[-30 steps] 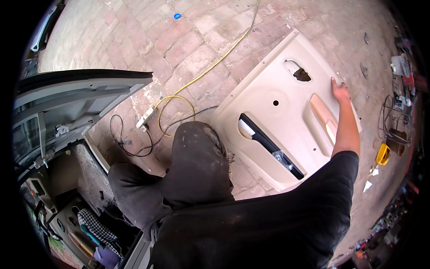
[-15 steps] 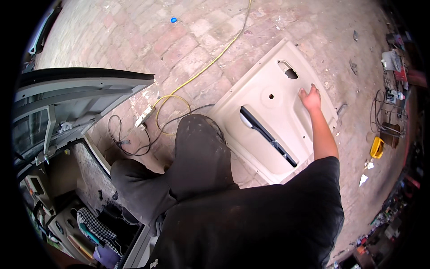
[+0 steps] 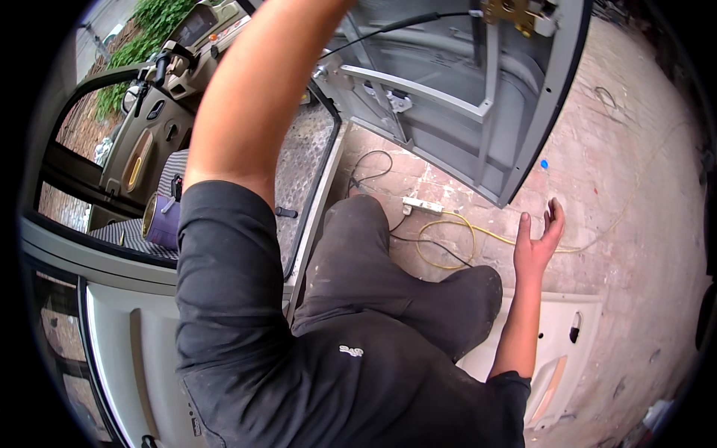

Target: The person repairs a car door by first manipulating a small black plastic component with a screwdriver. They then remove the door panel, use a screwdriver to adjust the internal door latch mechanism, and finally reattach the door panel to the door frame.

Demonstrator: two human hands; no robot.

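My right hand (image 3: 539, 235) is raised over the paved floor, palm up and fingers apart, with nothing in it. Below it, partly hidden behind my forearm and knee, lies a cream door trim panel (image 3: 586, 313) with cut-out holes. My left arm (image 3: 246, 104) stretches up across the vehicle's doorway and leaves the picture at the top, so the left hand is out of sight. Beside that arm stands the open vehicle door (image 3: 515, 142), its bare grey metal inner side showing, with a brass-coloured latch (image 3: 514, 9) and a black cable at the top.
A white power strip (image 3: 423, 205) with a coiled yellow cord (image 3: 472, 231) lies on the floor before my knees. Through the doorway show a purple container (image 3: 161, 222) on a checked seat and a bare, dirty cabin floor (image 3: 302, 160). A blue cap (image 3: 544, 164) lies beyond the door.
My view has swung left toward the vehicle. My right hand has come up off the trim panel, and my left arm has risen into sight.
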